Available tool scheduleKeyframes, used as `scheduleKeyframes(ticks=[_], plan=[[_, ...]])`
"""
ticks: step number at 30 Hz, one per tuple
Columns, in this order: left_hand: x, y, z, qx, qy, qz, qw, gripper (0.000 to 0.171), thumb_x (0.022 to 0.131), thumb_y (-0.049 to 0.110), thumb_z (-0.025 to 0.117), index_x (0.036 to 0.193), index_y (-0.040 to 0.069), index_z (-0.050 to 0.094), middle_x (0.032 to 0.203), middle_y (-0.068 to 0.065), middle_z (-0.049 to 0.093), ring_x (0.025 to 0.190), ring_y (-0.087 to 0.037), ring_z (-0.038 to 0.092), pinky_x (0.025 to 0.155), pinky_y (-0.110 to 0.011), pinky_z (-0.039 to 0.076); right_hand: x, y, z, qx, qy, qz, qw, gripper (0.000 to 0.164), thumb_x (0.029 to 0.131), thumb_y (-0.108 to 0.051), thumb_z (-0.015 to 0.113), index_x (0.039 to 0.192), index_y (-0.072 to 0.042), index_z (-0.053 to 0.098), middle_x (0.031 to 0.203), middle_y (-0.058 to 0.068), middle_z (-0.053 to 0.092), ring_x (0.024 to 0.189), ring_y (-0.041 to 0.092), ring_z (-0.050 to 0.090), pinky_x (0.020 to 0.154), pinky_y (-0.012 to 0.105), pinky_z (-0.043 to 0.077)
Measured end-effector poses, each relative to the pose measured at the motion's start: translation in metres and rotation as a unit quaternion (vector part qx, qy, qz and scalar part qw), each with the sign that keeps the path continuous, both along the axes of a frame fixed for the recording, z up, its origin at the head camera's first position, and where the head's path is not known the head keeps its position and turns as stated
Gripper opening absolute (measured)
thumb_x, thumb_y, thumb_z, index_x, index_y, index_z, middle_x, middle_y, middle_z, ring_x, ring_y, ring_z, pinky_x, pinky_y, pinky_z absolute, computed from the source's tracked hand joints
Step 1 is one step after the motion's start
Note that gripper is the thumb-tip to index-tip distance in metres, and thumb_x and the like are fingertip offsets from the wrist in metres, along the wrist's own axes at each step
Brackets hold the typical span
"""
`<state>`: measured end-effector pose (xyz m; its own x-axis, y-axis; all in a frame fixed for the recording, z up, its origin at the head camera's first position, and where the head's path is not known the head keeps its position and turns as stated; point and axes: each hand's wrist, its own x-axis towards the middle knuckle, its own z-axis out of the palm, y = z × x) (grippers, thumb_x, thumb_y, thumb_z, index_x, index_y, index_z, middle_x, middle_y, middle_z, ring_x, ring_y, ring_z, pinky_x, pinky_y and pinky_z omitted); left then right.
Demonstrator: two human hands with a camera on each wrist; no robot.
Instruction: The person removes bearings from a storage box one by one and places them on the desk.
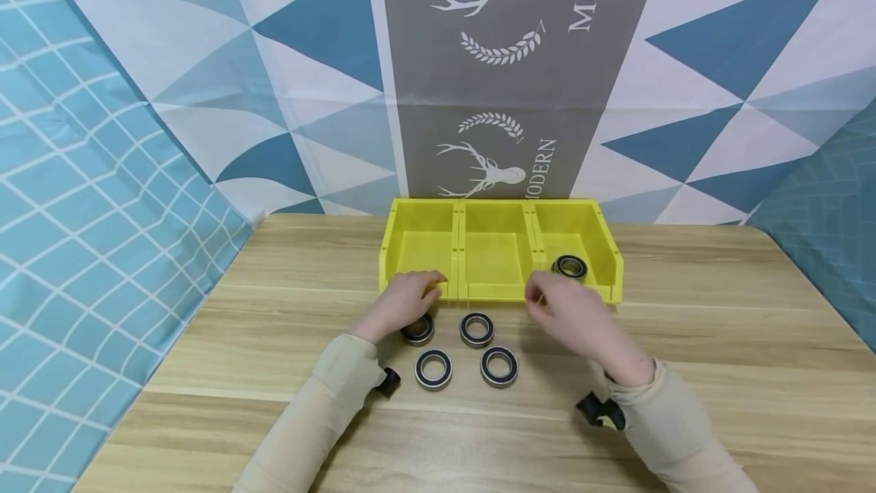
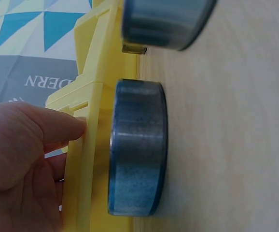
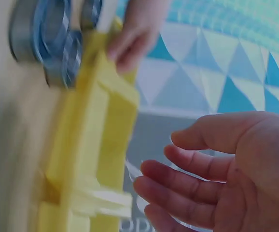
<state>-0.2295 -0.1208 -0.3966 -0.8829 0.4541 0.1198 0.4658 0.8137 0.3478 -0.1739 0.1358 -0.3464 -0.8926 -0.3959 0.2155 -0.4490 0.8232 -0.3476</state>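
My left hand (image 1: 404, 301) holds the front wall of the left yellow bin (image 1: 419, 221), thumb outside and fingers inside. Close by, a ball bearing (image 1: 423, 339) is partly hidden by that hand. Three more bearings lie flat on the table: one (image 1: 477, 342) in front of the middle bin, a nearer left one (image 1: 434, 384) and a nearer right one (image 1: 499, 381). In the right bin (image 1: 582, 221) rests a bearing (image 1: 570, 278) near the front lip. My right hand (image 1: 571, 310) hovers before that bin, fingers loosely bent, with nothing in them in the right wrist view.
The yellow bins stand joined in a row on a wooden table (image 1: 308, 265). The middle bin (image 1: 494, 253) shows its bare floor. Behind them hangs a patterned cloth (image 1: 465, 90); blue gridded cloth (image 1: 103, 196) borders the left side.
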Motion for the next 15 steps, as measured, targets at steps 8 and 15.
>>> scheduleKeyframes(ticks=[8, 15], plan=[[-0.001, 0.000, -0.002, 0.000, 0.005, 0.001, 1.0000, 0.023, 0.093, 0.017, 0.051, 0.113, 0.011, 0.061, 0.107, -0.005, 0.066, 0.094, -0.022, 0.062, 0.087, -0.040, 0.045, -0.027, 0.025, 0.007, -0.026, -0.005, -0.069, 0.997, 0.015, 0.085, -0.012, 0.054, 0.095, -0.002, 0.058, 0.087, 0.010, 0.061, 0.077, 0.022, 0.056, 0.068, 0.037, 0.048], [-0.001, 0.000, -0.001, 0.004, -0.001, 0.004, 1.0000, 0.024, 0.092, 0.017, 0.051, 0.113, 0.011, 0.061, 0.108, -0.005, 0.066, 0.096, -0.022, 0.062, 0.089, -0.042, 0.044, -0.043, 0.035, 0.000, -0.038, -0.031, -0.114, 0.992, 0.030, 0.087, -0.011, 0.049, 0.112, 0.006, 0.051, 0.106, 0.023, 0.055, 0.092, 0.033, 0.054, 0.077, 0.046, 0.045]])
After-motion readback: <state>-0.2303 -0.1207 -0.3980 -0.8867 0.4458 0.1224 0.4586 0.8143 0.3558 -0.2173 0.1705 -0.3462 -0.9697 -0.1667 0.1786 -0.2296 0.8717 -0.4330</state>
